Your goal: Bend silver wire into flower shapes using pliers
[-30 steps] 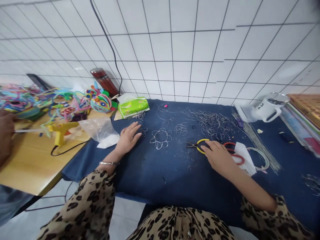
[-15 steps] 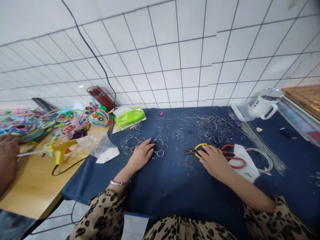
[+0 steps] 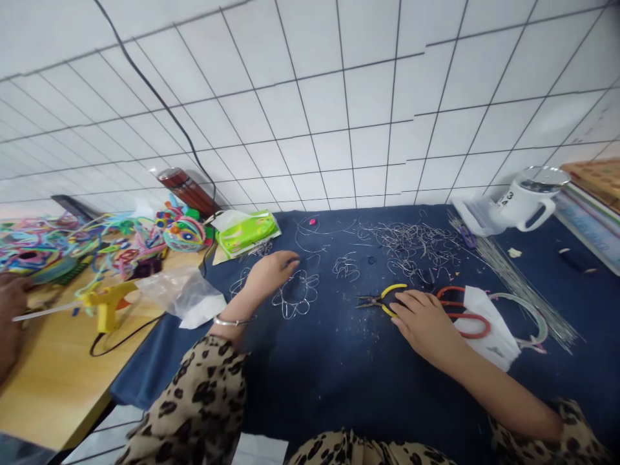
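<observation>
Above the blue cloth, my left hand (image 3: pixel 271 274) is raised with its fingers loosely bent and nothing visible in them. Just below its fingertips lies a flower-shaped loop of thin wire (image 3: pixel 296 302). A second wire flower (image 3: pixel 238 282) is partly covered by my left wrist. My right hand (image 3: pixel 429 326) rests palm down, fingers over the yellow handles of small pliers (image 3: pixel 382 300). The pliers lie on the cloth with their jaws pointing left. Close to that hand are red-handled scissors (image 3: pixel 472 326), partly hidden by white paper.
Tangled wire offcuts (image 3: pixel 416 242) and a bundle of straight wires (image 3: pixel 527 290) lie to the right. A white mug (image 3: pixel 527 200) stands behind. Leftward are a green tissue pack (image 3: pixel 249 232), a yellow glue gun (image 3: pixel 111 307) and another person's hand (image 3: pixel 10 310).
My left hand has lifted off the wire flower and moved slightly away from me; the right-hand flower lies a little further left. My right hand stays at the pliers.
</observation>
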A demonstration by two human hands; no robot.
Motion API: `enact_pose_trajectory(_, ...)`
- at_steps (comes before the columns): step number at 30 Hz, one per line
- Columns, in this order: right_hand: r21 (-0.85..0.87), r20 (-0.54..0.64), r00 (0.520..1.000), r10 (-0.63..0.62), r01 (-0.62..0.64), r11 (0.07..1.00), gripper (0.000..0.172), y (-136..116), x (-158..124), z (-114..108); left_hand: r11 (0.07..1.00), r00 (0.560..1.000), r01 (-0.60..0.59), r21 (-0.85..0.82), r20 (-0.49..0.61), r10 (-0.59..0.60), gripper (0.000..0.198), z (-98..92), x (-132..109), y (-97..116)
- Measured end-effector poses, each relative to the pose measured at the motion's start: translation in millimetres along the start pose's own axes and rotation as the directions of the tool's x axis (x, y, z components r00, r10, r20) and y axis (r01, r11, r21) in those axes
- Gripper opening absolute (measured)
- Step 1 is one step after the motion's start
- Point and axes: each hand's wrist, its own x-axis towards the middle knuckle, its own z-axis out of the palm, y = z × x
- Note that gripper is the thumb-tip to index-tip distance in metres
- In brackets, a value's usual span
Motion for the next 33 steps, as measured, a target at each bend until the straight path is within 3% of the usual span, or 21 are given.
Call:
enact_pose_trajectory(4, 0.038, -0.012, 1.000, 0.004, -0.004, 0.999, 0.024, -2, 0, -2, 1.000, 1.000, 0.007, 0.029, 0.024, -0.008, 0.027, 12.8, 40, 18)
enact_pose_trajectory(7, 0.052, -0.001, 1.000, -0.002, 0.002, 0.999, 0.021, -3, 0, -4, 0.999, 0.998, 0.012, 0.045, 0.068, -0.015, 0.023, 26.2, 52, 26)
enact_pose_trajectory(21, 0.016, 0.086, 0.996, -0.001, 0.000, 1.000, 0.025, 5, 2, -8, 0.997, 0.996, 0.063, 0.047, 0.059, -0.065, 0.026, 50.6, 49, 28)
enact_pose_trajectory(27, -0.085, 0.142, 0.989, 0.026, -0.014, 0.996, 0.031, 26, 0, -13, 0.995, 0.995, 0.079, 0.056, 0.050, -0.082, 0.027, 50.4, 44, 29)
enact_pose_trajectory(33, -0.180, 0.163, 0.979, 0.125, -0.095, 0.979, 0.027, 29, -2, -20, 0.997, 0.993, 0.072, 0.036, 0.096, -0.076, 0.027, 48.6, 43, 29)
